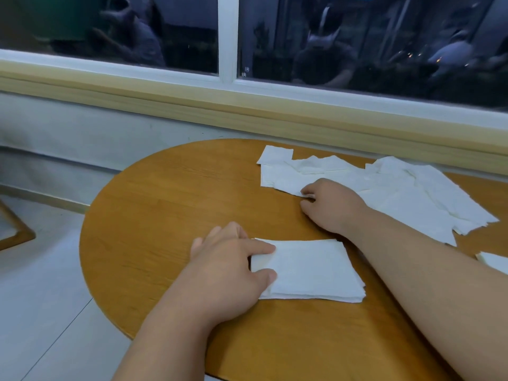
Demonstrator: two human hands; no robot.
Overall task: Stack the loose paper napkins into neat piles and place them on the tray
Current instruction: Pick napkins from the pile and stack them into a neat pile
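White napkin clipped by right edge

The left hand covers the left edge of the napkin stack, so how that edge lines up cannot be told, nor how many sheets lie in it. The right hand curls its fingertips under at the near edge of the loose napkins; whether they pinch a sheet is hidden. Another napkin is cut off by the right edge, as is the tabletop there and at the bottom. A wooden frame is cut off far left. Figures reflected in the window are blurred.
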